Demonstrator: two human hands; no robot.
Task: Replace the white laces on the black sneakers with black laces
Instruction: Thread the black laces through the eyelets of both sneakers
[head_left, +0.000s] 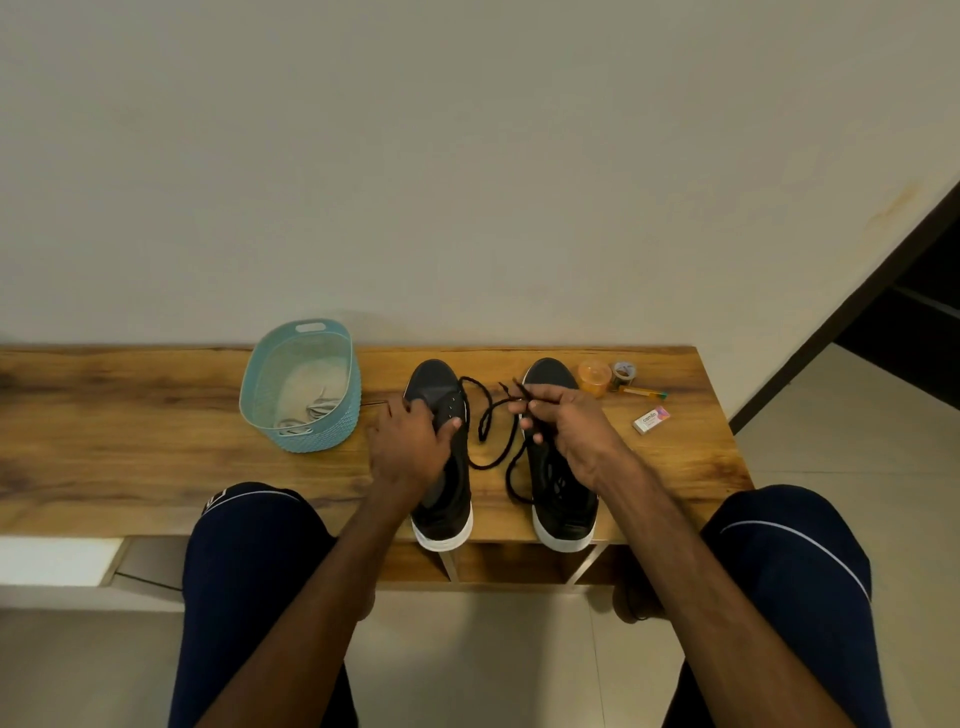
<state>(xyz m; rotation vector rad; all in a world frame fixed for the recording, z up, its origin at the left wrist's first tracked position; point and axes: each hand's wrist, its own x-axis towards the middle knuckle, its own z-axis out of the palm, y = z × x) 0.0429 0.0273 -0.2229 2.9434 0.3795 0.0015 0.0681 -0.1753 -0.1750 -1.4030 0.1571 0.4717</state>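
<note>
Two black sneakers stand side by side on the wooden table (130, 415), and from my remote seat I read both the same way: toes point away toward the wall, white-soled heels sit at the near edge, and the long axes run parallel, front to back. The left sneaker (449, 506) lies under the left hand (408, 441), whose fingers curl over the upper and grip it around the eyelet area, thumb on the inner side. The right hand (566, 423) hovers above the front half of the right sneaker (566, 512), fingertips pressed together and pinching the black lace (488, 415) near its end. That lace leaves the left sneaker's front eyelets, arcs across the gap between the shoes and drops in slack loops onto the table between them. I cannot tell whether the right sneaker is laced.

Left of the shoes, a light blue basket (332, 426) holds the white laces (306, 413). Right of them sit an orange container (595, 376), a tape roll (623, 371), a pen (641, 391) and an eraser (651, 420).
</note>
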